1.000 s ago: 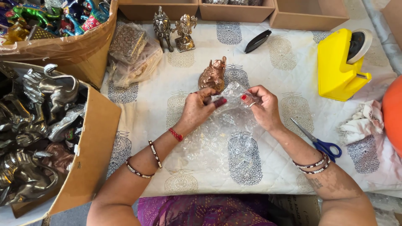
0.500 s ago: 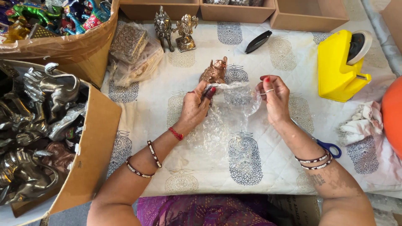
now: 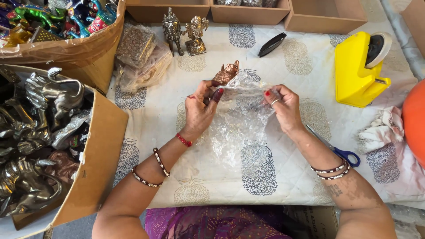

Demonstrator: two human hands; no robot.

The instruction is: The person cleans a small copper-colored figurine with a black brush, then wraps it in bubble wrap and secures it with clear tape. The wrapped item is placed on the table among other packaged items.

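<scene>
Bubble wrap point(image 3: 241, 119), pinched at its top edge by left hand point(image 3: 200, 109) and right hand point(image 3: 283, 106), fingers closed on it, hangs over the printed quilted cloth point(image 3: 146, 115), copper figurine point(image 3: 226, 73) just behind it unwrapped, cardboard boxes point(image 3: 99, 155) alongside.

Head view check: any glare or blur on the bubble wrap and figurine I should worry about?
Head view: even, soft light with faint shadows; the bubble wrap shows scattered white glints but stays readable; the copper figurine and both hands, left hand and right hand, look sharp; slight wide-angle bending at the edges.
</scene>
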